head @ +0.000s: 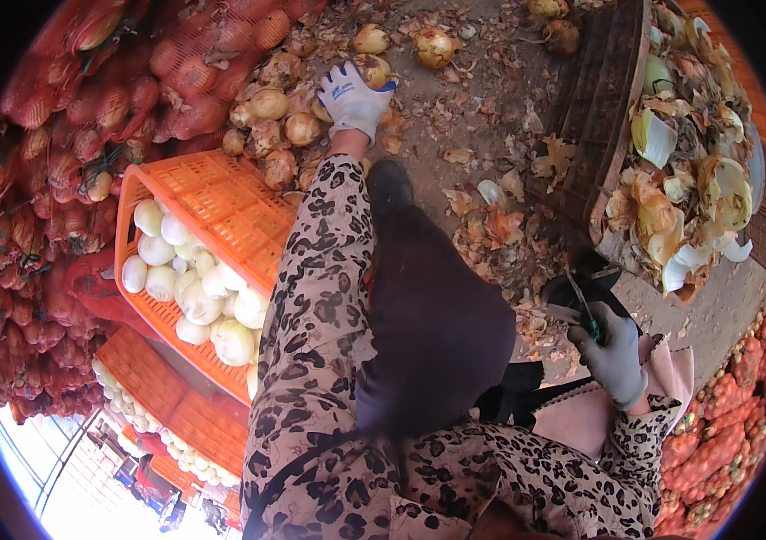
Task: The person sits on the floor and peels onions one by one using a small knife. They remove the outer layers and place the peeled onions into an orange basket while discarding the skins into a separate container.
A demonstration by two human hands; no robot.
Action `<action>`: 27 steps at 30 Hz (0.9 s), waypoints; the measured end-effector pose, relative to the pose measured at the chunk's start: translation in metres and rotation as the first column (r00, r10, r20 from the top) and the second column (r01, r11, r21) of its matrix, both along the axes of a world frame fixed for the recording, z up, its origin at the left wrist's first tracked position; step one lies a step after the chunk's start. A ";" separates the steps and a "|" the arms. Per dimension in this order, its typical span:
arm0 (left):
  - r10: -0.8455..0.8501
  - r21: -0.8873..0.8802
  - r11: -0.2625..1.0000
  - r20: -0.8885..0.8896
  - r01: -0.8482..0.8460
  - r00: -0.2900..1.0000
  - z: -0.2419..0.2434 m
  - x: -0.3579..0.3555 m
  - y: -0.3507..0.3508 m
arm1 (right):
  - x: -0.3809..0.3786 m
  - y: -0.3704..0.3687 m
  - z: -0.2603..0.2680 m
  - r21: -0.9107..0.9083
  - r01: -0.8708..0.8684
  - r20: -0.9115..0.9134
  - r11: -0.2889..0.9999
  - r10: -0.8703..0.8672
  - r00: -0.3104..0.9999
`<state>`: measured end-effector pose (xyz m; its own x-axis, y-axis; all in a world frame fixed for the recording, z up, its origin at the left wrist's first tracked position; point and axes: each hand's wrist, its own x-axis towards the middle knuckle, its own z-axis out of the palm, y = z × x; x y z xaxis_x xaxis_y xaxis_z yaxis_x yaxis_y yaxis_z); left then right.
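My left hand (356, 101), in a white work glove with blue fingertips, reaches out over a pile of unpeeled yellow onions (268, 103) on the ground. Its fingers are spread beside one onion (373, 70); whether they touch it is unclear. My right hand (609, 358), in a greyish glove, is closed around a small knife (595, 331) with a green handle, its thin blade pointing away from me. Left of my outstretched arm, peeled white onions (202, 302) lie in an orange plastic crate (221, 192).
Red mesh sacks of onions (113, 108) are stacked at left; more sacks (727, 418) lie at lower right. A brown crate (589, 115) heaped with onion skins (656, 138) stands at right. Dry skins litter the ground (484, 128). More orange crates (174, 391) hold white onions.
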<state>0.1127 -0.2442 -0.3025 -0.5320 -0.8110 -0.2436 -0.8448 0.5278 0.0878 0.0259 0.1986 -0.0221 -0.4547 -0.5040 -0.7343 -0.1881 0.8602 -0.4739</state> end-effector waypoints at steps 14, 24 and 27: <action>0.372 0.455 0.876 -0.427 -0.159 0.824 -0.060 0.003 -0.049 | -0.007 -0.007 0.014 -0.065 -0.065 0.008 0.996 0.066 0.998; 0.874 0.802 -0.091 -0.220 0.591 0.433 0.173 -0.049 0.026 | -0.002 -0.013 0.021 -0.458 0.297 0.008 0.838 -0.331 0.944; 0.826 0.721 -0.110 -0.316 0.684 0.466 0.231 -0.059 0.048 | -0.008 -0.038 0.059 -0.542 0.208 -0.149 0.814 -0.336 0.930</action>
<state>0.0540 -0.1961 -0.0715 -0.9393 -0.2158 -0.2668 0.0161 -0.8042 0.5941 0.0177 0.1601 0.0366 -0.7503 -0.6050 -0.2663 -0.1403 0.5394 -0.8303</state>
